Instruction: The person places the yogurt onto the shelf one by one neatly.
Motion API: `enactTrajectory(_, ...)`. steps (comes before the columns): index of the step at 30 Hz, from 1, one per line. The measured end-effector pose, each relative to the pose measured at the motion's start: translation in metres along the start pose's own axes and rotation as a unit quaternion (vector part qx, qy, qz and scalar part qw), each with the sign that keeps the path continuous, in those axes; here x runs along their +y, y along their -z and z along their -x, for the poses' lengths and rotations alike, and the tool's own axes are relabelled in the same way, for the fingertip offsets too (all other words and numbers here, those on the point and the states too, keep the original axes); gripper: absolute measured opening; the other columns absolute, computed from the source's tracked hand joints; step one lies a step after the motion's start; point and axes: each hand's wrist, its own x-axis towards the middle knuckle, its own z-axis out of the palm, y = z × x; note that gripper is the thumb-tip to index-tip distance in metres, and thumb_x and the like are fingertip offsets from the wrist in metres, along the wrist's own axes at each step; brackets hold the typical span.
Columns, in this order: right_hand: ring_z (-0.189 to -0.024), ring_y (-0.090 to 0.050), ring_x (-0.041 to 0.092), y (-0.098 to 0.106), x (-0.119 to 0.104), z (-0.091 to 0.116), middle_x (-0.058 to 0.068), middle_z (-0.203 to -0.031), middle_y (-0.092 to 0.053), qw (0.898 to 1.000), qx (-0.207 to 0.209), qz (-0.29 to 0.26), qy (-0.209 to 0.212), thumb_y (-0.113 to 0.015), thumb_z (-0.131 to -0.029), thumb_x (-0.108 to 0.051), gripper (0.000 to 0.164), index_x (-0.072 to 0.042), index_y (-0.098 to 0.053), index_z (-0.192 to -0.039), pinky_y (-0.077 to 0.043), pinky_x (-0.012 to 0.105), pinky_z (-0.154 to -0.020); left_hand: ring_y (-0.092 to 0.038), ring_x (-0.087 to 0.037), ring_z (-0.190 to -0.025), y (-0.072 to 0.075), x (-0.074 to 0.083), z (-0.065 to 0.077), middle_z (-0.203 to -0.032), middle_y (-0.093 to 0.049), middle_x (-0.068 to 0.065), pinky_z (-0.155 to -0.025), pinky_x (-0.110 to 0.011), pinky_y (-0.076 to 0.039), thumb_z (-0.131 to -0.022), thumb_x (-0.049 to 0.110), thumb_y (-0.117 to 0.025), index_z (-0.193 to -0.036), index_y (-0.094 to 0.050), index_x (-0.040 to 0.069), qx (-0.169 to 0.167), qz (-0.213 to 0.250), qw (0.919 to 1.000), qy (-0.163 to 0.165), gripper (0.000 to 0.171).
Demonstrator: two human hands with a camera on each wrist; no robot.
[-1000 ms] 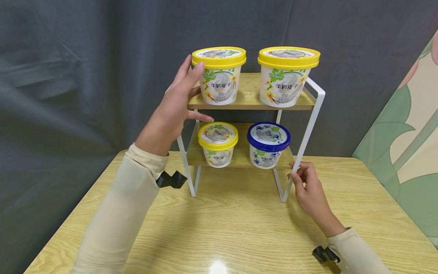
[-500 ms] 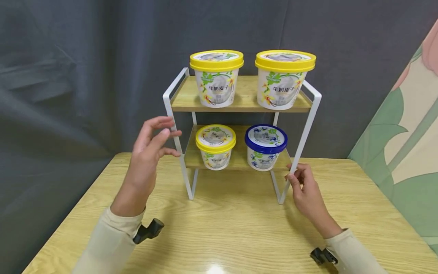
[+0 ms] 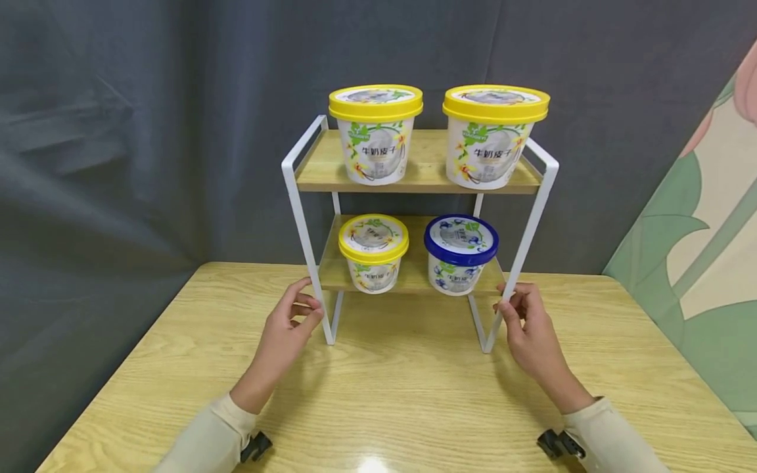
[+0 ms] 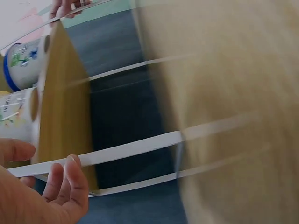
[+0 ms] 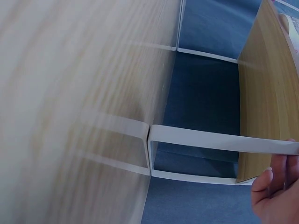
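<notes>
A two-tier shelf rack with white metal legs and wooden boards [image 3: 432, 157] stands on the table. Two large yellow-lidded tubs, one on the left [image 3: 377, 148] and one on the right [image 3: 493, 151], sit on its upper board. On the lower board are a smaller yellow-lidded tub [image 3: 374, 253] and a blue-lidded tub [image 3: 460, 253]. My left hand [image 3: 290, 328] is at the rack's left front leg, its fingers bent loosely; in the left wrist view a gap shows between thumb and fingers. My right hand [image 3: 532, 328] pinches the right front leg, its fingers partly behind it.
The pale wooden table [image 3: 378, 401] extends in front of the rack and to both sides. A dark grey curtain [image 3: 148, 131] hangs behind and at the left. A wall with a leaf pattern [image 3: 710, 263] stands at the right.
My left hand has come away from the upper left tub and gone down to the rack's left front leg. My right hand keeps its hold on the right leg. The tubs have not moved.
</notes>
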Motion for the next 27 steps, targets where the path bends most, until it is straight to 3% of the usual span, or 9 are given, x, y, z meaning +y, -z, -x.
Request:
enactTrajectory(5, -0.075, -0.054, 0.0, 0.0, 0.0, -0.001, 0.011, -0.083, -0.059, 1.0, -0.003, 0.004, 0.0, -0.053, -0.095, 0.012, 0.024, 0.009, -0.051, -0.119, -0.041, 0.011, -0.066, -0.061, -0.021, -0.1, -0.003, -0.012, 0.001, -0.11, -0.056, -0.011, -0.074, -0.025, -0.047, -0.097, 0.006, -0.061, -0.148, -0.038, 0.022, -0.011, -0.008, 0.9998, -0.016, 0.058)
enactTrajectory(15, -0.08, -0.058, -0.003, -0.001, 0.0, -0.001, 0.011, -0.082, -0.055, 1.0, 0.002, -0.009, -0.006, -0.051, -0.096, 0.013, 0.023, 0.011, -0.05, -0.119, -0.043, 0.01, -0.065, -0.057, -0.025, -0.1, -0.008, -0.028, -0.002, -0.109, -0.05, -0.011, -0.073, -0.03, -0.051, -0.096, 0.007, -0.062, -0.157, -0.009, 0.029, -0.067, -0.049, 0.9965, -0.007, 0.084)
enactTrajectory(22, -0.077, -0.057, -0.001, -0.001, -0.001, -0.003, 0.014, -0.083, -0.056, 1.0, 0.0, -0.024, 0.002, -0.05, -0.095, 0.015, 0.027, 0.012, -0.048, -0.122, -0.042, 0.011, -0.064, -0.059, -0.024, -0.099, -0.007, -0.028, -0.001, -0.109, -0.05, -0.012, -0.074, -0.03, -0.052, -0.096, 0.008, -0.062, -0.157, -0.008, 0.03, -0.081, -0.051, 0.9954, -0.011, 0.084)
enactTrajectory(27, -0.072, -0.053, -0.001, 0.0, 0.001, -0.002, 0.013, -0.081, -0.057, 1.0, -0.003, -0.022, 0.006, -0.051, -0.094, 0.016, 0.031, 0.01, -0.048, -0.124, -0.041, 0.013, -0.06, -0.061, -0.021, -0.1, 0.005, -0.031, -0.002, -0.114, -0.053, -0.012, -0.075, -0.027, -0.051, -0.097, 0.012, -0.062, -0.157, -0.007, 0.031, -0.105, -0.076, 0.991, -0.034, 0.083)
